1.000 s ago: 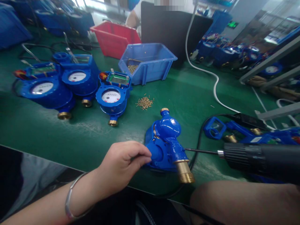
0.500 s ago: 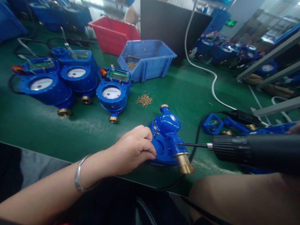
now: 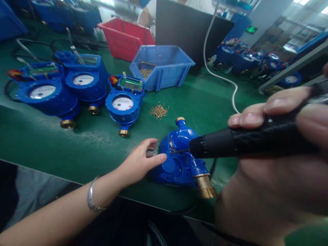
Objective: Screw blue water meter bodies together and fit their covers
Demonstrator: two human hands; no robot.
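A blue water meter with brass threaded ends lies tipped over on the green bench, its underside toward me. My right hand is wrapped round a black electric screwdriver. The thin bit points left across the meter and its tip reaches the edge of the blue housing, near a screw hole. Beside the housing's left side is my left hand, thumb stretched out and fingers apart, with nothing in it. Whether the thumb touches the housing I cannot tell. Small brass screws form a loose pile beyond the meter.
Several upright blue water meters with exposed circuit boards stand at the left. A blue bin holding screws and a red bin are behind the pile. A white cable hangs down at the right. Another person's arm shows at the back.
My right hand has brought the screwdriver left, so its bit moved from beside the meter to the housing edge. My left hand has opened from a pinch and drawn slightly back.
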